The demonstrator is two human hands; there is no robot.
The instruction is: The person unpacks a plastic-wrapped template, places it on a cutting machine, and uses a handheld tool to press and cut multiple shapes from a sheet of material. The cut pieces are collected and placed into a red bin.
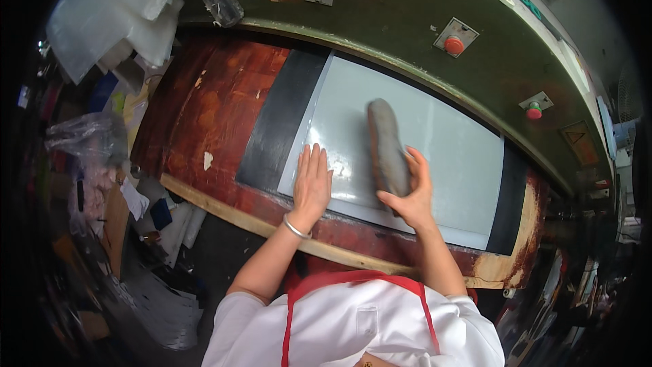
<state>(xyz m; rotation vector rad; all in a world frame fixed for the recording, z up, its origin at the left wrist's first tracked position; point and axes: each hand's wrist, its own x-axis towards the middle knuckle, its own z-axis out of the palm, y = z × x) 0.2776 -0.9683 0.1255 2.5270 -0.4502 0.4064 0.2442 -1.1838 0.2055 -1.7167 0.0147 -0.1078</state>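
Observation:
My left hand (313, 181) lies flat, fingers stretched, on the left part of a glossy pale grey sheet (448, 143). A metal bangle circles that wrist. In my right hand (415, 194), between thumb and fingers, is the near end of a long brush-like tool (388, 146), grey with a brown side. Motion blurs this tool, and its underside is hidden. It stands over the middle of the sheet, its far end pointing away from me; I cannot tell whether it touches. Beneath the sheet, a black mat (280, 119) shows at both sides.
A stained reddish-brown board (221, 105) with a pale wooden front edge carries the mat. Behind it runs a dark green machine beam (387, 24) with a red button (454, 44) and another reddish button (534, 110). Translucent plastic sheets (115, 10) hang at the far left.

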